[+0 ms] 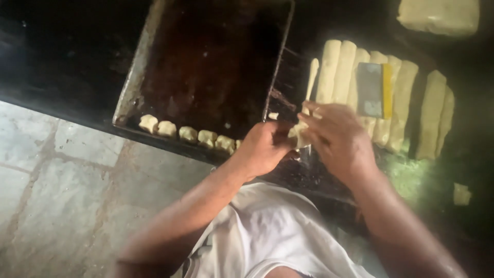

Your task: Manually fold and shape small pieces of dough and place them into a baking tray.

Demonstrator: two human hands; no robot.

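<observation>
Head view shows my left hand [265,149] and right hand [337,136] meeting over the dark worktop [67,67], both pinching one pale dough strip [309,92]. Its long axis runs up and away from my fingers toward the row of dough logs [406,103]. Left of both hands, nearer my left, lies the baking tray [206,67] with small dough pieces [188,134] along its near edge.
</observation>
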